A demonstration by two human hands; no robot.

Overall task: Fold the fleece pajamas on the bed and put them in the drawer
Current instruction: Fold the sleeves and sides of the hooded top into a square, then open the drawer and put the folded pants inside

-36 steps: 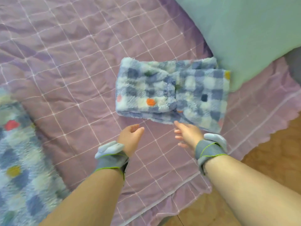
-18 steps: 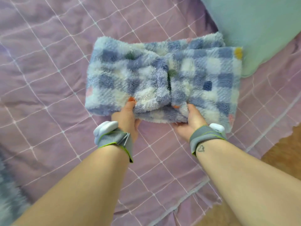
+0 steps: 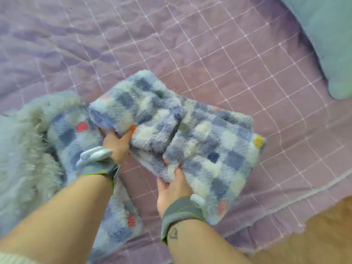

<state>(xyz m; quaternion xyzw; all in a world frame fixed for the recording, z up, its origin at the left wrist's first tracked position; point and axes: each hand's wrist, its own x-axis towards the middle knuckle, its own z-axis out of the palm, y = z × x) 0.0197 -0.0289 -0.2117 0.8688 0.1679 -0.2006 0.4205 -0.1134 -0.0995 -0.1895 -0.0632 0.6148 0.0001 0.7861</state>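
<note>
A folded blue-and-white checked fleece pajama piece point(image 3: 200, 138) with coloured dots is held just above the purple quilted bedspread point(image 3: 190, 44). My left hand point(image 3: 117, 142) grips its near left edge, thumb on top and fingers underneath. My right hand point(image 3: 174, 184) grips the near edge further right, fingers tucked under the fleece. A second, unfolded fleece pajama piece point(image 3: 62, 141) of the same pattern lies at the left, partly under my left forearm. No drawer is in view.
A pale green pillow point(image 3: 331, 35) lies at the top right corner of the bed. The bed's edge runs along the lower right, with wooden floor point(image 3: 314, 235) beyond it.
Both hands went from open and apart to gripping the folded piece's near edge. They have raised it and carried it leftward, next to the unfolded piece.
</note>
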